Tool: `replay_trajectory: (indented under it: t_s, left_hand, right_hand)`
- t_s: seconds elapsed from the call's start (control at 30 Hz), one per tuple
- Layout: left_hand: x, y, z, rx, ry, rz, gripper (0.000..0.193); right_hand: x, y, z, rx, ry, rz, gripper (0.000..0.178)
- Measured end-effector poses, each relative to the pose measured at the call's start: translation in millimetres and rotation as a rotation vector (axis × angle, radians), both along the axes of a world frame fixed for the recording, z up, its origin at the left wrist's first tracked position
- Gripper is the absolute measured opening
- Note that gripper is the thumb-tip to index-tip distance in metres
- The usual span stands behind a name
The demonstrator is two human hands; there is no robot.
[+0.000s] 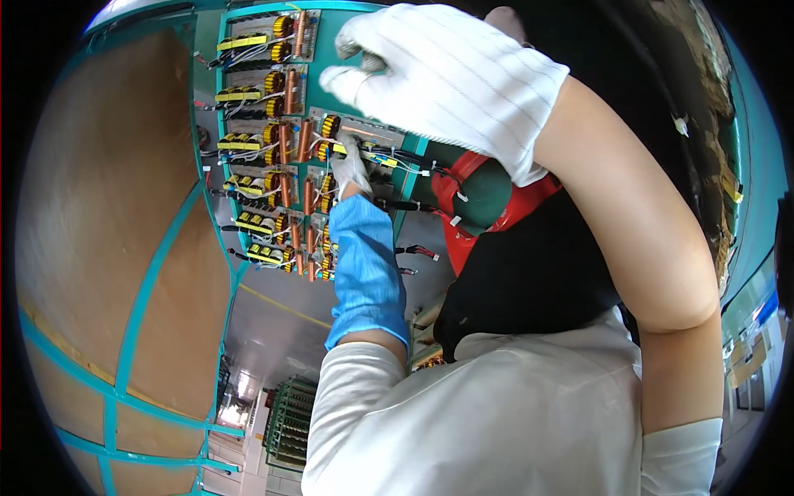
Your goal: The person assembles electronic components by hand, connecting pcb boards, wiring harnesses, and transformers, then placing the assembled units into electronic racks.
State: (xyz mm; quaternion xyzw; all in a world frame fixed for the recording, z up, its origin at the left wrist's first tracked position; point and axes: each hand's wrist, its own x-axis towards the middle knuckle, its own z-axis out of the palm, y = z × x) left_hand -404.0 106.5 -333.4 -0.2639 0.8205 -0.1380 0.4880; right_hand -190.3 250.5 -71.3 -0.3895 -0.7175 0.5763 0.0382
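At the far left are big, flat brown panels (107, 165), smooth and a bit shiny, with blue-green bars (136, 318) across them. Next comes a blue-green table (324, 37) with rows of flat boards. The boards in the left row (248, 145) have blocks wrapped in yellow tape, fat round rings (271, 136) of yellow and black, and thin white wires. Shiny copper coils (290, 91), shaped like little rods, stand out beside the rings.

The left hand (351, 165) wears a soft white glove with grey, dirty-looking fingers. It touches a board (382, 136) on the right side of the table, just beside a yellow and black ring (331, 126). I cannot tell if its fingers pinch anything. A wrinkly blue sleeve (368, 264) covers that forearm.

Black wires (413, 157) with small white plugs poke out past the board. To their right is a smooth, bright red thing (529, 201).

The right hand (455, 78), in a white cloth glove with thin stripes, hangs above the board. Its fingers bend, with a gap between them and the thumb, and they hold nothing that I can see.
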Motion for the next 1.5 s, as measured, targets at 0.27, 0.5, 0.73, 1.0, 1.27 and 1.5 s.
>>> replay_trajectory:
  t_s: [0.27, 0.5, 0.73, 1.0, 1.27, 1.5]
  left_hand:
    - [-60.5, -206.8, 2.5, 0.607, 0.948, -0.396, 0.06]
    - [-29.6, -198.8, 10.1, 0.653, 0.27, -0.074, 0.088]
    - [-46.8, -195.1, -58.8, 0.481, 0.22, -0.056, 0.072]
    - [-94.1, -289.6, -164.7, 0.142, 0.102, -1.035, 0.034]
    - [-27.0, -226.4, -132.8, 0.386, 0.315, -0.302, 0.062]
    - [-52.1, -246.5, -84.6, 0.508, 0.265, -0.537, 0.05]
  right_hand:
    - [-26.9, -1.3, 28.3, 0.078, -0.164, 0.023, 0.037]
    - [-29.5, 4.9, 32.1, -0.07, -0.266, -0.015, 0.042]
    - [-38.4, 5.1, 32.5, -0.03, -0.311, -0.056, 0.043]
    - [-44.9, 6.6, 39.8, -0.031, -0.251, -0.191, 0.041]
    - [-17.7, -25.0, -30.4, 0.069, -0.189, -0.186, 0.042]
    - [-31.0, -26.1, -18.4, 0.044, -0.111, -0.185, 0.044]
